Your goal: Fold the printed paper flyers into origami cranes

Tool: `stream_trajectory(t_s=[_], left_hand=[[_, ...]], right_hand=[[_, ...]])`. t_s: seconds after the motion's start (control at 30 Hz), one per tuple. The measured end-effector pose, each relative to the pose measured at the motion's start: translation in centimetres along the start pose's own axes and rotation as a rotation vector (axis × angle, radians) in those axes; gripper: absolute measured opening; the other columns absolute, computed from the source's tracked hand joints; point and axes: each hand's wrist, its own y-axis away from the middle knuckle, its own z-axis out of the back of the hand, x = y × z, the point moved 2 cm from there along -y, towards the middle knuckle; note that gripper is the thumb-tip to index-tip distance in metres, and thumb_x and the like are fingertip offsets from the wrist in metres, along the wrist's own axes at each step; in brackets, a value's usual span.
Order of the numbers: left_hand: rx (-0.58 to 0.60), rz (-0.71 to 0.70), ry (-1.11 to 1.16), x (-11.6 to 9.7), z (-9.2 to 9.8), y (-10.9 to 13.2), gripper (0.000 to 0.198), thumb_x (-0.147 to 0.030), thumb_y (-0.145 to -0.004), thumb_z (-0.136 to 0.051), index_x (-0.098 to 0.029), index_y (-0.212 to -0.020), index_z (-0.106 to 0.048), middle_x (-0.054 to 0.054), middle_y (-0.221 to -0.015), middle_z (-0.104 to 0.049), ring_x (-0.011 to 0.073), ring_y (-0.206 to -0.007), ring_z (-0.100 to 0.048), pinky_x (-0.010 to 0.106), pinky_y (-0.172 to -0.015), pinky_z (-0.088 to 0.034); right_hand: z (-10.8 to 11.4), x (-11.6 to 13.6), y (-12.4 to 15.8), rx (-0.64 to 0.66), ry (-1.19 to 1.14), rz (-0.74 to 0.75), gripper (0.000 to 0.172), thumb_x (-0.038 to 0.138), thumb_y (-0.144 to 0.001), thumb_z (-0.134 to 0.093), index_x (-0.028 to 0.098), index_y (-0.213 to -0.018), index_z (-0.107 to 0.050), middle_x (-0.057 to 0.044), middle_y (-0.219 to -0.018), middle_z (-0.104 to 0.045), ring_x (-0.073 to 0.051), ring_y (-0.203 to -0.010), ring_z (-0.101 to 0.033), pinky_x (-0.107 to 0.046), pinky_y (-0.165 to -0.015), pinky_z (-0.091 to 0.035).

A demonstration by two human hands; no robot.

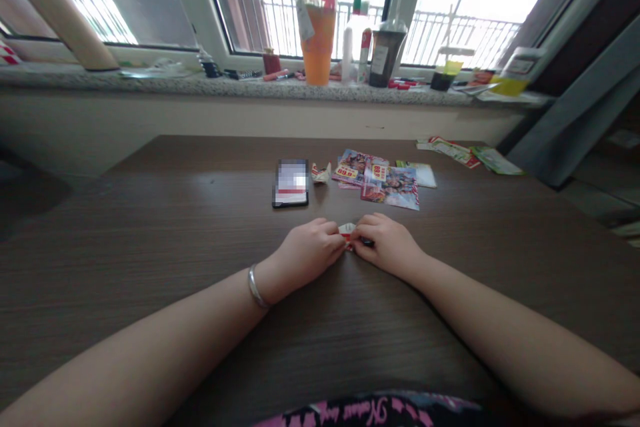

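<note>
On the head camera I see the left hand [306,255] and right hand [391,247] meeting on the wooden table [150,233]. Both are clenched on a small folded paper scrap [347,229], which sits between their fingertips. A phone [291,182] and leaflets [383,179] lie beyond.

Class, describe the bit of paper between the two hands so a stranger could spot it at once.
Find the dark wooden table below the window. Near its middle, this side of the phone, the left hand and right hand meet and pinch a scrap of paper. Unlike the flat leaflets farther back, it is tiny, folded, red and white.
</note>
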Motion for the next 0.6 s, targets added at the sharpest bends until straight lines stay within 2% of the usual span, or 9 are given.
stream_trajectory(t_s=[0.13,0.23,0.4,0.6], left_hand=[[0.017,-0.026,-0.003,0.0,0.2,-0.1,0.021,-0.023,-0.093,-0.050,-0.015,-0.084,-0.066,0.004,-0.079,-0.065,0.0165,-0.074,-0.060,0.027,-0.068,-0.048],[0.073,-0.032,0.043,0.2,0.4,-0.2,0.016,-0.020,-0.092,-0.052,-0.015,-0.087,-0.066,0.005,-0.081,-0.067,0.0170,-0.074,-0.062,0.028,-0.070,-0.049],[0.137,-0.054,0.093,0.5,1.1,-0.3,0.021,-0.019,-0.090,-0.055,-0.016,-0.109,-0.062,0.005,-0.088,-0.069,0.0181,-0.079,-0.065,0.029,-0.071,-0.050],[0.102,-0.189,0.010,0.4,0.8,-0.2,0.018,-0.018,-0.092,-0.051,-0.016,-0.104,-0.064,0.006,-0.087,-0.067,0.0176,-0.078,-0.062,0.029,-0.071,-0.048]], right_hand=[[-0.2,-0.4,-0.1,-0.002,-0.088,-0.035,0.008,0.022,-0.083,-0.060,0.019,-0.076,-0.064,-0.003,-0.085,-0.064,-0.017,-0.083,-0.056,-0.028,-0.077,-0.042],[-0.2,-0.7,-0.2,0.001,-0.111,-0.054,0.010,0.022,-0.082,-0.060,0.018,-0.074,-0.062,-0.003,-0.083,-0.062,-0.016,-0.081,-0.056,-0.027,-0.076,-0.041],[-0.3,-1.2,-0.2,0.054,-0.096,-0.123,0.017,0.028,-0.085,-0.058,0.018,-0.071,-0.059,-0.002,-0.078,-0.061,-0.015,-0.074,-0.054,-0.025,-0.066,-0.037],[-0.4,-1.4,-0.3,0.080,-0.069,-0.151,0.019,0.031,-0.086,-0.057,0.019,-0.072,-0.060,-0.002,-0.076,-0.062,-0.015,-0.072,-0.054,-0.025,-0.063,-0.034]])
